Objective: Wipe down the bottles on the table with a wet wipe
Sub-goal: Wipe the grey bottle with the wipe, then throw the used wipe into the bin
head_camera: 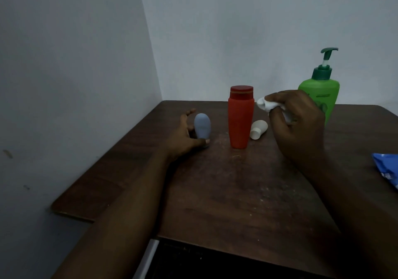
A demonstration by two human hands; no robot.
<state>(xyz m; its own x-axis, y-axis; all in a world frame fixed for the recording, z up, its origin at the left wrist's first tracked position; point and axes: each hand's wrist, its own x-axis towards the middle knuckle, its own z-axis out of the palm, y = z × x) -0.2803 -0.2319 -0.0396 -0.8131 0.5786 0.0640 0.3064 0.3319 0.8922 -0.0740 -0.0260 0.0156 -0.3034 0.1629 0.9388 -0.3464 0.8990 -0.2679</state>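
A small blue-grey bottle [202, 127] stands upright on the dark wooden table [237, 192], with my left hand [185, 137] gripping its base. My right hand [299, 123] is raised above the table, closed around a crumpled white wet wipe [266, 104]. An orange-red bottle with a red cap [240, 119] stands in the middle, between my hands. Just right of it a small white bottle [258, 129] lies on its side. Behind my right hand a tall green pump bottle [323, 84] stands, partly hidden by that hand.
A blue wet wipe packet [387, 171] lies at the table's right edge. White walls meet in a corner behind the table, close on the left. The table's left leaf ends near the wall and its front edge is below my arms.
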